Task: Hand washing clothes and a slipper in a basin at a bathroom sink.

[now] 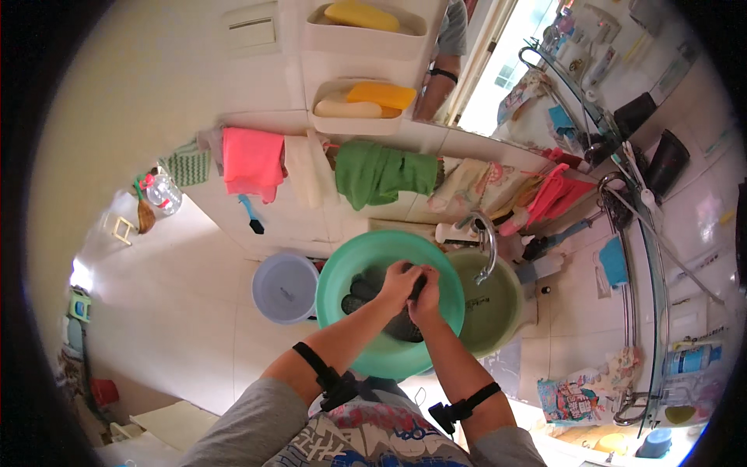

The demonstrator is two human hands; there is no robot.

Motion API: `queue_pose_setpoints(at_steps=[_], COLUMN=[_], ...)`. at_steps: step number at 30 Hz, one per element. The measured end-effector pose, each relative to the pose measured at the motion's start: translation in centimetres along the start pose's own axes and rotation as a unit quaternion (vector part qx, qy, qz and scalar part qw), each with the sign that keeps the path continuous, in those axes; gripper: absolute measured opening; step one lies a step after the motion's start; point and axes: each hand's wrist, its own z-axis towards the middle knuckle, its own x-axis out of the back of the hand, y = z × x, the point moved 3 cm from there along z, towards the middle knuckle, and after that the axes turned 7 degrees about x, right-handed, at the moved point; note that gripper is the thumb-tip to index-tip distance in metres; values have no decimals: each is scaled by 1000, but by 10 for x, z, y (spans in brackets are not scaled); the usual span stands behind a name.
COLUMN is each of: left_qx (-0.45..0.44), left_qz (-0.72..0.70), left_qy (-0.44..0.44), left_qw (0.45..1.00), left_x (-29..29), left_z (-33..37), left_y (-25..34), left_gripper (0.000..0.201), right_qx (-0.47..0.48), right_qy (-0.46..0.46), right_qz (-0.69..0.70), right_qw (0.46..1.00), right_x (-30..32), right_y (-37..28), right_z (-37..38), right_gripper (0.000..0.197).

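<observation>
Both of my hands meet over a teal green basin (pixel 334 257). My left hand (pixel 397 285) and my right hand (pixel 426 300) are closed around a dark, wet-looking cloth-like piece (pixel 418 287), mostly covered by my fingers. Below them in the basin lie more dark grey pieces (pixel 357 299) with rounded ends. A textured dark piece (pixel 402 328) rests nearer to me, under my wrists. Their exact kind is not clear from here. Black straps with small devices sit on both my forearms.
An olive green basin (pixel 498 307) stands at the right beneath a metal tap (pixel 488 245). To the left is a grey-blue basin (pixel 282 286). Cloths hang along the wall, among them a pink towel (pixel 253 162) and a green towel (pixel 381 174). A glass shelf (pixel 657 292) runs along the right.
</observation>
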Motion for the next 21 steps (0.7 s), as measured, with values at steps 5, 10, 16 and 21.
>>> queue_pose_setpoints(at_steps=[5,10,16,21], left_qx=[-234,-295,-300,-221], left_qz=[533,675,658,591], left_qy=[64,58,-9,-40], left_qw=[811,673,690,775], left_x=[-13,9,7,24], left_z=[-18,-29,-32,-13], left_y=[13,27,19,-3], left_gripper=[26,29,34,34], right_qx=[-239,-249,-228,-242], right_qy=[-144,-77,-36,-43], right_qz=[331,252,188,160], right_qw=[901,932,955,956], right_x=[-15,-32,-19,-15], right_y=[-10,-24,-10,0], right_z=[-15,-35,-28,-28], right_gripper=[39,39,37,31])
